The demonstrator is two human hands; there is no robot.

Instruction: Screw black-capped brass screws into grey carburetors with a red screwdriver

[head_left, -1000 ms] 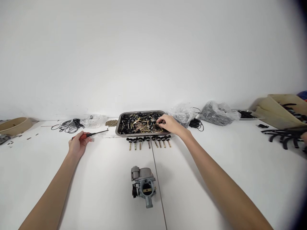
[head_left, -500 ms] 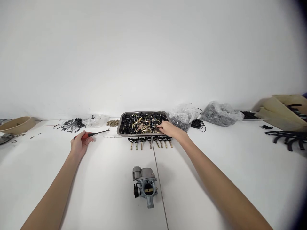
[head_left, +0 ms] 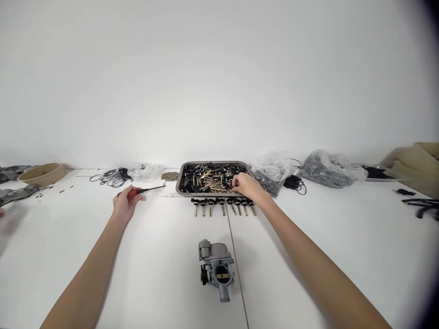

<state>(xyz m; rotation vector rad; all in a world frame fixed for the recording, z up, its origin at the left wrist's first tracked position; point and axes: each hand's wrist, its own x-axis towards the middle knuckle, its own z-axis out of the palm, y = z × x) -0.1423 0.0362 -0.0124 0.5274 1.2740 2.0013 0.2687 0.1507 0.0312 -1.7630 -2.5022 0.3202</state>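
My left hand (head_left: 126,204) is closed around a screwdriver (head_left: 134,192) with a red and black handle. Its thin shaft points right, and a tiny dark piece shows at the tip. My right hand (head_left: 247,186) reaches into the right side of a metal tray (head_left: 179,187), fingers pinched together; what is between them is hidden. Black-headed parts with brass-coloured stems (head_left: 209,178) fill the tray. Several of the same kind stand out in a row (head_left: 210,208) along its near side. Closer to me, a grey metal carburetor (head_left: 219,269) sits on the white table.
Left of the tray lie a pile of small brass pieces (head_left: 170,176), black rings (head_left: 115,176) and a tan bowl (head_left: 43,174). Plastic bags of small parts (head_left: 270,171) and black hoses (head_left: 423,205) are on the right. Another person's hand (head_left: 2,213) shows at the left edge.
The view has turned slightly left, so everything sits further right in the picture. Another person's fingertips have come in at the left edge. My right hand stays in the tray.
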